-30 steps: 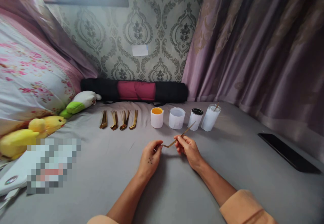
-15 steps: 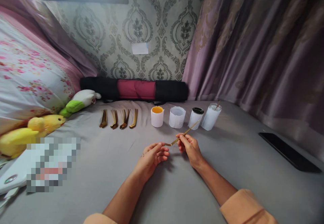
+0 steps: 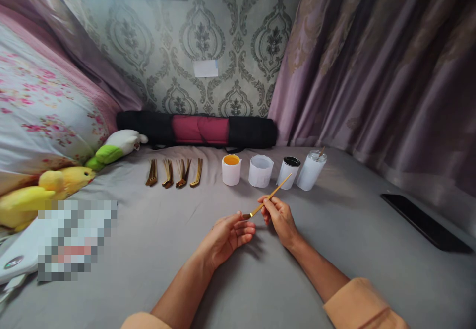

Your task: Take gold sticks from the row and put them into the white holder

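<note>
My right hand (image 3: 279,220) pinches a slim golden-brown brush (image 3: 271,196), which slants up to the right to a pointed end. Its lower end has a bright band and a dark tip. That tip meets the thumb and forefinger of my left hand (image 3: 228,237), which look closed on it; the other fingers of that hand are loosely stretched out beneath. Beyond my hands stand a white-wrapped pot with orange-yellow inside (image 3: 231,172), a wide whitish pot (image 3: 261,175), a white-wrapped pot with a black inside (image 3: 288,176) and a taller jar (image 3: 311,174) holding a thin stick.
Several bundles of bent gold-brown sticks (image 3: 167,174) lie in a row at back left. A black and maroon roll (image 3: 201,129) lies along the wall. Plush toys (image 3: 55,182) and a white device (image 3: 18,254) are at left, a black phone-like slab (image 3: 424,222) at right, all on grey cloth (image 3: 134,239).
The brush has turned in my fingers, so its bright band and dark tip show more plainly. My left hand has shifted slightly right, its lower fingers reaching further under the brush.
</note>
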`<state>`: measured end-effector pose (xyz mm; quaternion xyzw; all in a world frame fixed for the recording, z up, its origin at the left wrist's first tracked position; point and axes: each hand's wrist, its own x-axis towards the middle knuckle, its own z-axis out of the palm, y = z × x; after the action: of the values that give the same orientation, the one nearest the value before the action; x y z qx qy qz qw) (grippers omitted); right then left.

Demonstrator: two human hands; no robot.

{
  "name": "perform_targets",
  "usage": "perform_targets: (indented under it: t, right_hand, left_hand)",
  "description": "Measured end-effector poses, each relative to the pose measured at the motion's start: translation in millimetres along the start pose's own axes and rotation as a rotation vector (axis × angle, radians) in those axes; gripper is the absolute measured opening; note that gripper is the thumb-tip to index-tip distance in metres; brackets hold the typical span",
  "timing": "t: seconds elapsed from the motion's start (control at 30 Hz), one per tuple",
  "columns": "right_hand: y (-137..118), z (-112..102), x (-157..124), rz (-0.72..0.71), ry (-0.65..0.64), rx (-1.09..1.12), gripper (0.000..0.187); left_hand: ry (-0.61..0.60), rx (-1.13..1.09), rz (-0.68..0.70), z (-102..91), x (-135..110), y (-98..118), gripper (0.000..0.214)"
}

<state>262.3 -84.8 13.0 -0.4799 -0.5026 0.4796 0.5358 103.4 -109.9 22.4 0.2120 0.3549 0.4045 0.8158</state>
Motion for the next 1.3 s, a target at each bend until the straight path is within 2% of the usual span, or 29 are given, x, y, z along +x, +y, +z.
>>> perform_targets:
  t: [0.27,0.5,0.9,1.3]
  right_hand:
    - [-1.1,0.3,-2.4,-0.033,-0.044,-0.055,0.029]
    - [-5.8,0.8,-5.4,-0.037,-0.072,-0.070,0.026]
    - [-6.3,1.6,-5.1,-0.023,-0.068,-0.111,0.025]
    - [-8.4,1.4,-4.8,-0.021,-0.090,-0.115,0.024]
  left_hand:
    - [0.028,-0.036,-0.083,5.4,-1.6,2.4,0.021]
    - [-0.001,-0.014,-0.104,4.5,-0.6,0.8,0.016]
    - [-0.093,0.034,-0.076,-2.8,0.2,-2.8,0.014]
    - [-0.115,0.038,-0.061,-2.2,-1.8,-2.1,0.015]
